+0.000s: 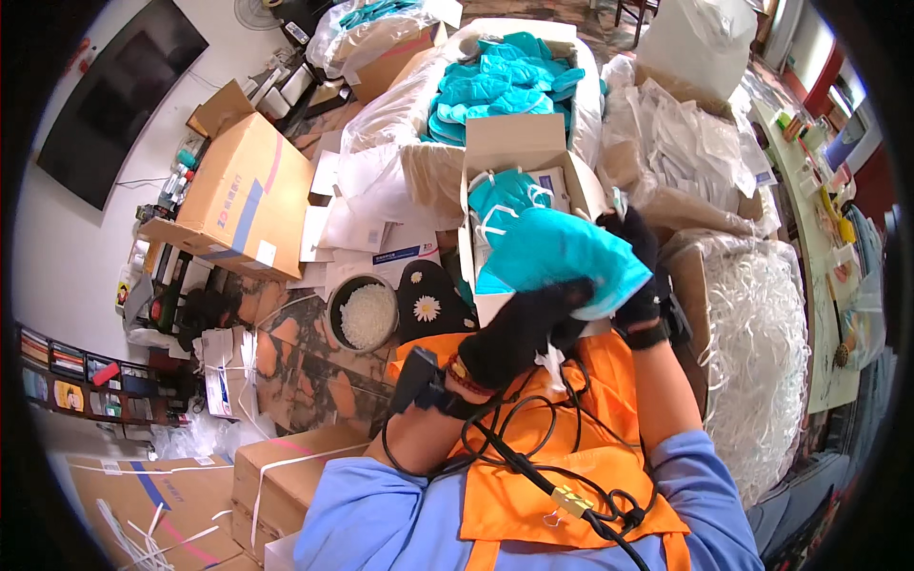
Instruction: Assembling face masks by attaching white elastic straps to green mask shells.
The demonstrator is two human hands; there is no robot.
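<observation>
Black cables drape over an orange apron, a turquoise mask beyond.
The gloved left hand grips the mask's near edge, over an open box; the right hand is at its right end, finger closure unclear.

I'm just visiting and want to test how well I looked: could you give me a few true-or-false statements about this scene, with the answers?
1. The left hand is bare. False: it wears a black glove.
2. The left hand touches a teal mask. True.
3. The apron is orange. True.
4. The round bowl of white bits is to the right of the small open box. False: it is to the left.
5. A heap of teal masks lies in a plastic-lined box beyond the small open box. True.
6. The wall screen shows a bright picture. False: it is dark.
</observation>
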